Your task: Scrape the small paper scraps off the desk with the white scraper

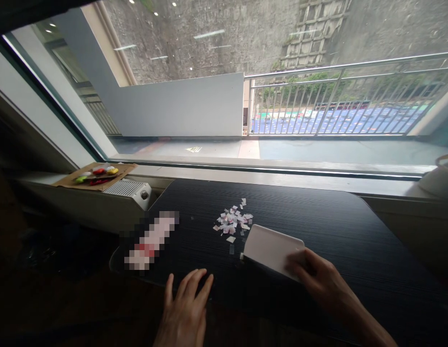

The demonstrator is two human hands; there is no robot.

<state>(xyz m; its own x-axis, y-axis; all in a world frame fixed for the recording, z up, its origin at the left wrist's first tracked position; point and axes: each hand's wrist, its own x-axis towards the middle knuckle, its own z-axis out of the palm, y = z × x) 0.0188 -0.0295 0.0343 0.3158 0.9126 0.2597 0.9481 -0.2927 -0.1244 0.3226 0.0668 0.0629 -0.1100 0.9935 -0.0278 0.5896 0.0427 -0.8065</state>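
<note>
My right hand (312, 270) grips the right end of a white, flat rectangular piece with rounded corners (269, 246), perhaps a lid or shallow box. Its underside is hidden, and it is held tilted low over the dark table (299, 205). Just left of its far edge lies a loose heap of small paper scraps (233, 219), white and pinkish, with a few strays around it. My left hand (186, 306) is at the table's front edge, fingers spread and nothing in them, nearer to me than the scraps.
A pixelated pink and red strip (151, 243) lies on the table's left side. Beyond that, a brown paper sheet with colourful small items (97, 173) rests on the sill beside a white ridged box (130, 192). A large window spans the back; a pale rounded object (441, 178) stands far right.
</note>
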